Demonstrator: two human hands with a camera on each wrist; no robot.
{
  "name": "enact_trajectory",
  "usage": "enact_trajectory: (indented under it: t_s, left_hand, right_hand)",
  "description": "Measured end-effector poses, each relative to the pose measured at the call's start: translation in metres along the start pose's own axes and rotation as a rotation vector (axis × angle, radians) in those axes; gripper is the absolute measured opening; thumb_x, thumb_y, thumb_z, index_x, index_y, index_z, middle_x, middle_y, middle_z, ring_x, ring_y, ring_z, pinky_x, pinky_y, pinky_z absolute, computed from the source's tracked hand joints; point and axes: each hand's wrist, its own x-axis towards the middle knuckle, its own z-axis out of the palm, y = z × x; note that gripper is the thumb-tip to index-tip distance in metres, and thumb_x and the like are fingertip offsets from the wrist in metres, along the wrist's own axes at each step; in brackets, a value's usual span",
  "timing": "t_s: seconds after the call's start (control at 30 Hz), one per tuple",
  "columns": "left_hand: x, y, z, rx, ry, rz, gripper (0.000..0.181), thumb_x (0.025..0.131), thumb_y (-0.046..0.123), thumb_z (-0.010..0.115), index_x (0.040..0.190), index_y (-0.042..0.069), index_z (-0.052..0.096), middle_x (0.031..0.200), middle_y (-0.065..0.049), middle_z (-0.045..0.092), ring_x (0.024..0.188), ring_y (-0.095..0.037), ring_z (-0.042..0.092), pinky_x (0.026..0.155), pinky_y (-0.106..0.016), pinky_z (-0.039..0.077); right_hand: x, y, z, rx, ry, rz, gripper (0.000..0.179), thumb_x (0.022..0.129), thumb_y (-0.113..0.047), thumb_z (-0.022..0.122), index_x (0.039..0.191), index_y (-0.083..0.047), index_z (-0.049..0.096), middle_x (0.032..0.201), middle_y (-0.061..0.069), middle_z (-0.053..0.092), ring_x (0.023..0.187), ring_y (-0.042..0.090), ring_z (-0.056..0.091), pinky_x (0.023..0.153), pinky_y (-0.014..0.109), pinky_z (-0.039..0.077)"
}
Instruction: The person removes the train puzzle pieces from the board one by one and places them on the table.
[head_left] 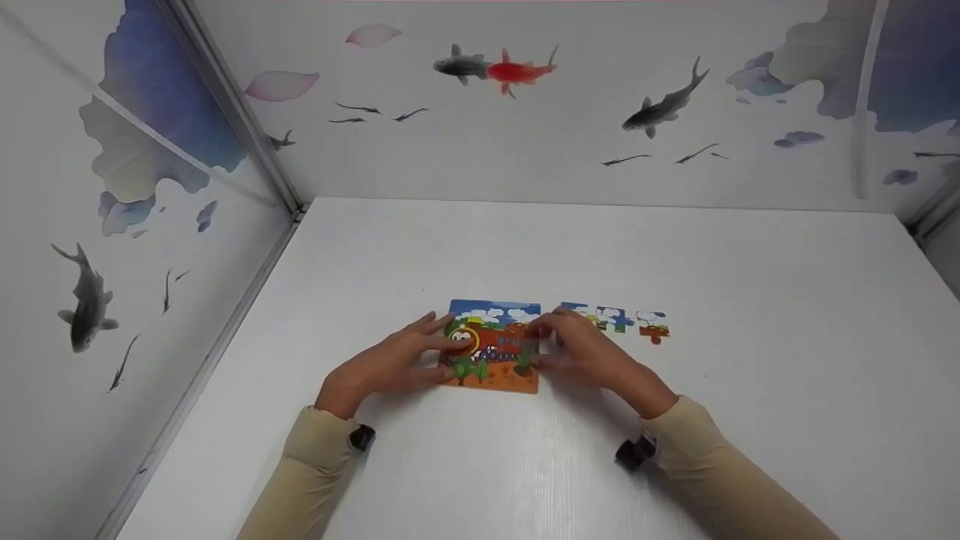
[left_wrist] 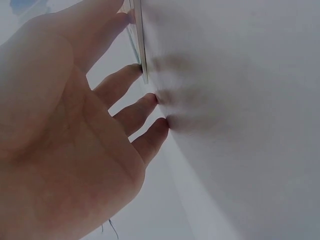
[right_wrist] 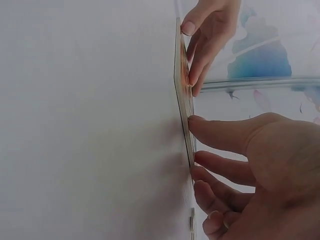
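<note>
A jigsaw puzzle (head_left: 495, 352) in a flat board, with a picture of a red train, trees and a blue sky, lies on the white table. At its left side is my left hand (head_left: 397, 360), the fingers stretched out and one fingertip resting on the picture. My right hand (head_left: 585, 349) touches the puzzle's right side with thumb and index finger set apart, the other fingers bent. The right wrist view shows both hands at the board's edge (right_wrist: 182, 100). In the left wrist view the left hand (left_wrist: 75, 125) has fingertips at the board and table.
Loose puzzle pieces lie to the right of the board, partly behind the right hand; one orange and white puzzle piece (head_left: 652, 327) sits farthest right. White walls (head_left: 570, 165) painted with fish border the table (head_left: 375, 255) at the back and left.
</note>
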Motion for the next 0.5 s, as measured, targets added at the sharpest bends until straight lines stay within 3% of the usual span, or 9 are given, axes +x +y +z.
enact_trajectory:
  t_s: [0.5]
  left_hand:
    - [-0.0003, 0.0057, -0.0004, 0.008, -0.004, -0.027, 0.057, 0.105, 0.028, 0.074, 0.159, 0.03, 0.056, 0.181, -0.005, 0.026, 0.171, -0.038, 0.011, 0.132, -0.067, 0.025]
  right_hand:
    - [0.0027, -0.0043, 0.0039, 0.086, 0.036, 0.002, 0.042, 0.095, -0.012, 0.084, 0.131, -0.005, 0.064, 0.112, 0.011, 0.064, 0.095, 0.021, 0.054, 0.083, 0.036, 0.05]
